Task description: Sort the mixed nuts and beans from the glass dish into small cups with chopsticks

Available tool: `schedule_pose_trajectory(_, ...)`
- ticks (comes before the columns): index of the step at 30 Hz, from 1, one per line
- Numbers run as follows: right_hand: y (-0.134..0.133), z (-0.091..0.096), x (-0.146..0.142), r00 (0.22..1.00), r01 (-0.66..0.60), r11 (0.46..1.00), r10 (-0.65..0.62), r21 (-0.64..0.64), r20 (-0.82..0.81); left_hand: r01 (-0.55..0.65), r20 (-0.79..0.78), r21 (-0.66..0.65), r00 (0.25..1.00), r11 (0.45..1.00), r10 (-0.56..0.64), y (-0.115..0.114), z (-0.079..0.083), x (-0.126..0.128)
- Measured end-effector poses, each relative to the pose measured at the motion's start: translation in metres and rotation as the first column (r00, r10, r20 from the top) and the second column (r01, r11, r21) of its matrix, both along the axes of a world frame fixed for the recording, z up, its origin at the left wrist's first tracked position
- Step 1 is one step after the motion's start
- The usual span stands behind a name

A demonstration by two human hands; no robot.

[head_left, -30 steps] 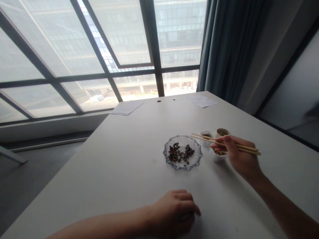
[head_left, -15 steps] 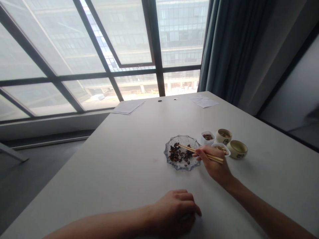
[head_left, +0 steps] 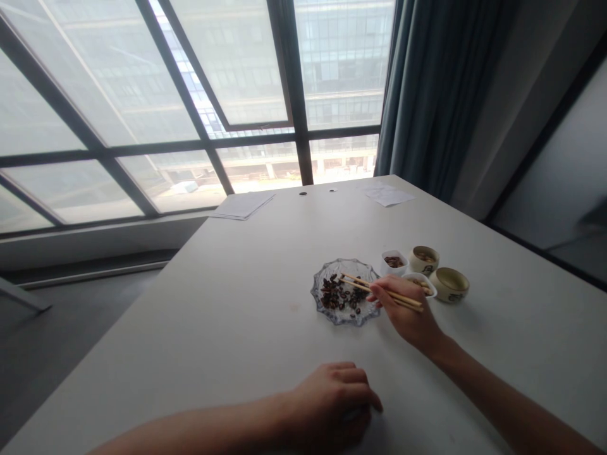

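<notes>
1. Hands counted: two, one left hand and one right hand.
2. Chopsticks counted: two, forming one pair.
3. Glass plate counted: one.
4. White dishes counted: two.
5. Ceramic cups counted: two.
6. Paper stack counted: one.
7. Loose paper sheet counted: one.
8. Table counted: one.

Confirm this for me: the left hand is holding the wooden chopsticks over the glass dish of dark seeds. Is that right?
Not quite: the head view shows that the right hand, not the left, holds the wooden chopsticks over the glass dish of dark seeds. The left hand lies lower in the view, apart from them.
</notes>
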State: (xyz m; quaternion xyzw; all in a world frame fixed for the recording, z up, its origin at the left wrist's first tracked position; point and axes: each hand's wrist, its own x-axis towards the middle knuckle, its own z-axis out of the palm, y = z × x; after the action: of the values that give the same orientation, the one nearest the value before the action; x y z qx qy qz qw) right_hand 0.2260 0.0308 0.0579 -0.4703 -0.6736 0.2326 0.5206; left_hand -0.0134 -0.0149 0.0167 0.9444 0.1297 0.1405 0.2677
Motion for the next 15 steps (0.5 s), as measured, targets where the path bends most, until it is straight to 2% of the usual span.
schedule_pose_trajectory(7,-0.004,0.010,0.015,0.995,0.044,0.998,-0.047,0.037,0.084,-0.009,0.007,-0.004,1.000,1.000,0.009,-0.001,0.000,0.000)
schedule_pose_trajectory(15,-0.001,0.010,0.018,0.988,-0.048,0.999,0.045,0.016,0.146,-0.003,-0.006,-0.007,1.000,1.000,0.003,-0.001,0.001,-0.001)
